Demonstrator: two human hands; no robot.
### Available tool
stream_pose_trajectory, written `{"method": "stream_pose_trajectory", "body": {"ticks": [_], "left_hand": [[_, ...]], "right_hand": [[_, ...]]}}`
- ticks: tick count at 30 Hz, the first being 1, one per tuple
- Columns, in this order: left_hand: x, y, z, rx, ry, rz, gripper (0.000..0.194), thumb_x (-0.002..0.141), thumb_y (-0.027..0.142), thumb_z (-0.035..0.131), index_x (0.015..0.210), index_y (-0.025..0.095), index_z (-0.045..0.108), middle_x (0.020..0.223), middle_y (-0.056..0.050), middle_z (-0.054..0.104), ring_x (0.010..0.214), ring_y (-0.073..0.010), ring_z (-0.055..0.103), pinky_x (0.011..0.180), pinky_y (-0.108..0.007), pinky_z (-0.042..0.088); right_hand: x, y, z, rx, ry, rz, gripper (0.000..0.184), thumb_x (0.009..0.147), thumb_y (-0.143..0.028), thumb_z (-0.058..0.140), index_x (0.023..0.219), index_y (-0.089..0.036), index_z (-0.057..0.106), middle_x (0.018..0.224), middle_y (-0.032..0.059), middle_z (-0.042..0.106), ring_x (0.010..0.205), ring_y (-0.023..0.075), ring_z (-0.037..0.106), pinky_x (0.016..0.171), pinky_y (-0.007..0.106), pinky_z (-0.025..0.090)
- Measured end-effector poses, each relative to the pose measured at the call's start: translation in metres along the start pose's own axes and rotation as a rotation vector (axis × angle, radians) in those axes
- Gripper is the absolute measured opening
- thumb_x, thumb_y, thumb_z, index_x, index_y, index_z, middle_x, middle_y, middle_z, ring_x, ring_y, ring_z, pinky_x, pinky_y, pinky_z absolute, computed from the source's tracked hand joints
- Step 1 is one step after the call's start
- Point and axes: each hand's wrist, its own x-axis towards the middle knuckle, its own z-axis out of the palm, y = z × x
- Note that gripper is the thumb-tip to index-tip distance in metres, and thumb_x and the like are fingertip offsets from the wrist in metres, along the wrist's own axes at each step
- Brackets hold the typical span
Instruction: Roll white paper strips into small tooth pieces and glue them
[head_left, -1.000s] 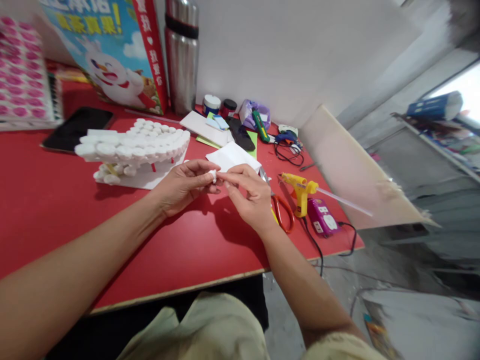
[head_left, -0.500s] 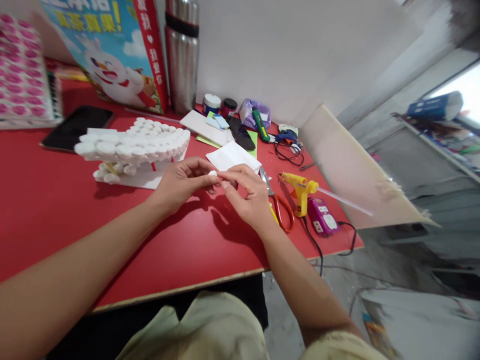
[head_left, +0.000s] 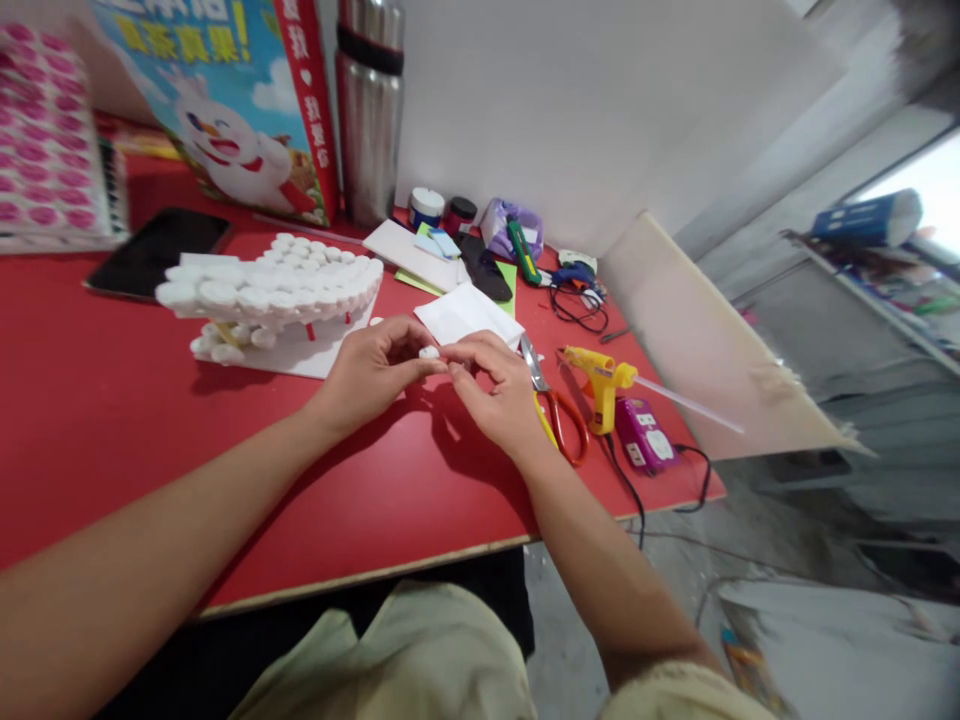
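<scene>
- Pinches small white piece (head_left: 428, 353) between thumb and finger of left hand (head_left: 371, 368), above red table (head_left: 360, 510)
- Brings fingertips of right hand (head_left: 495, 385) right beside it; cannot tell if clamped on it
- Has knobbly white model (head_left: 277, 285) at left, white paper (head_left: 469, 312) just beyond
- Has scissors (head_left: 534, 365) close at right, glue gun (head_left: 600, 375) farther right

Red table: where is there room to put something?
Bare patches: the table between the white model and left forearm, and between both forearms towards the near edge. It is crowded from the steel flask round to the yellow glue gun, with a red-handled tool beside the right hand.
</scene>
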Motion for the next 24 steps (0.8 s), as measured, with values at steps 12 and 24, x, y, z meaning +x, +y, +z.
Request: {"method": "stream_pose_trajectory", "body": {"ticks": [12, 24], "left_hand": [[0.001, 0.002, 0.001, 0.092, -0.048, 0.095, 0.020, 0.082, 0.032, 0.080, 0.083, 0.016, 0.068, 0.074, 0.001, 0.066, 0.067, -0.0130, 0.057, 0.063, -0.026, 0.043], [0.001, 0.002, 0.001, 0.089, -0.059, 0.092, 0.019, 0.082, 0.030, 0.080, 0.081, 0.017, 0.066, 0.074, 0.001, 0.066, 0.067, -0.0129, 0.058, 0.063, -0.026, 0.044]], "right_hand": [[0.003, -0.002, -0.002, 0.045, 0.082, 0.106, 0.016, 0.091, -0.019, 0.063, 0.091, -0.021, 0.078, 0.091, 0.0044, 0.071, 0.083, 0.0169, 0.065, 0.075, 0.032, 0.051], [0.011, 0.003, -0.003, 0.864, 0.134, 0.697, 0.026, 0.066, -0.029, 0.092, 0.071, -0.019, 0.069, 0.059, -0.0050, 0.061, 0.054, 0.0075, 0.047, 0.055, 0.023, 0.039]]}}
